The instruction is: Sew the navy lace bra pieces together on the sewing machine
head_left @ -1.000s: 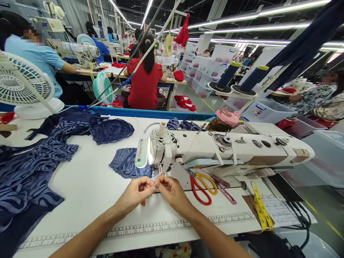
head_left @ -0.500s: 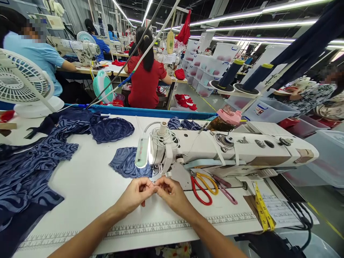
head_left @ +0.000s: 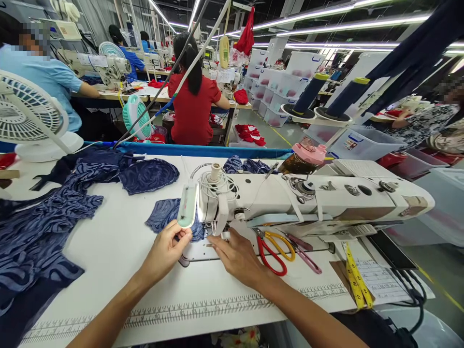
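Note:
My left hand (head_left: 168,246) is closed in a pinch just under the lamp of the white sewing machine (head_left: 261,193); whatever lies between its fingertips is too small to make out. Right of it, my right hand (head_left: 235,256) has its fingertips at the machine's needle and presser foot (head_left: 210,228), fingers drawn together. Anything it holds there is hidden or too fine to see. A blue patterned fabric piece (head_left: 159,215) lies behind my left hand and reaches toward the needle plate (head_left: 197,252).
Red-and-yellow-handled scissors (head_left: 273,261) and pink-handled snips (head_left: 308,261) lie right of my right hand. Navy patterned garments (head_left: 43,232) cover the table's left side. A yellow tape measure (head_left: 357,280), a pink-lidded bottle (head_left: 304,157) and a white fan (head_left: 31,111) stand around; co-workers sit beyond.
My hands were together in front of the machine, fingertips meeting. Now they are apart: the left has moved left and up beside the lamp, the right up to the presser foot.

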Available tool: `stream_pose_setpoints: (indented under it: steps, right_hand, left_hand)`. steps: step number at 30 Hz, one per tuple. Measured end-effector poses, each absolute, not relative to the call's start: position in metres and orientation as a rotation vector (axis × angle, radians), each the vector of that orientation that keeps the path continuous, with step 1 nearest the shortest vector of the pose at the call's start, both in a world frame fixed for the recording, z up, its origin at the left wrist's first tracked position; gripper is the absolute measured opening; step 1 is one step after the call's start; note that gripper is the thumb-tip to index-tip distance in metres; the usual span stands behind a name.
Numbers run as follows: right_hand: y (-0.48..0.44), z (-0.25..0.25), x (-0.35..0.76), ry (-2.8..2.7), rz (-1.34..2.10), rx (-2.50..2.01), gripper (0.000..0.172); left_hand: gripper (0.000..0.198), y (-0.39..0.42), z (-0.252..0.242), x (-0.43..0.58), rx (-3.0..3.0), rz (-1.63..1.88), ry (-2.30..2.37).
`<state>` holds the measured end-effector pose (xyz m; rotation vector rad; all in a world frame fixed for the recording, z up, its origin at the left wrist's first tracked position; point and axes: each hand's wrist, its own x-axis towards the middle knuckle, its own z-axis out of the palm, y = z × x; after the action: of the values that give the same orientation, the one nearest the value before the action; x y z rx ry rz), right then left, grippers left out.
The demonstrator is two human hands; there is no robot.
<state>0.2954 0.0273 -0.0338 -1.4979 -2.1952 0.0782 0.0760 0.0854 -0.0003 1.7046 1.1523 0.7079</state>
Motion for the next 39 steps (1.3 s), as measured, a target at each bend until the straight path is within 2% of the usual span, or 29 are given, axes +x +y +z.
stream_pose_setpoints:
  steps: [4,8,12,17,24,29,39]
  right_hand:
    - [0.034,-0.046,0.293,-2.379,-0.130,-1.429,0.044]
    - [0.036,-0.051,0.293,-2.339,-0.175,-1.398,0.039]
    - [0.035,-0.052,0.296,-2.312,-0.193,-1.349,0.040]
    - [0.035,-0.054,0.297,-2.268,-0.182,-1.325,0.039]
    - [0.034,-0.051,0.297,-2.271,-0.121,-1.342,0.040]
    - [0.035,-0.049,0.297,-2.239,-0.105,-1.320,0.036]
    - [0.035,-0.055,0.296,-2.092,-0.012,-1.387,0.033]
  left_hand:
    - [0.022,0.093,0.007,0.079,2.032,0.611,1.176]
    - [0.019,0.103,-0.001,0.087,2.273,0.513,1.138]
    - [0.019,0.111,-0.024,0.093,2.406,0.464,1.075]
    - [0.010,0.115,-0.040,0.096,2.309,0.541,1.133]
    - [0.006,0.114,-0.026,0.106,2.056,0.661,1.197]
    - [0.016,0.114,-0.024,0.108,1.976,0.705,1.170]
    - [0.015,0.114,-0.029,0.105,2.024,0.711,1.194]
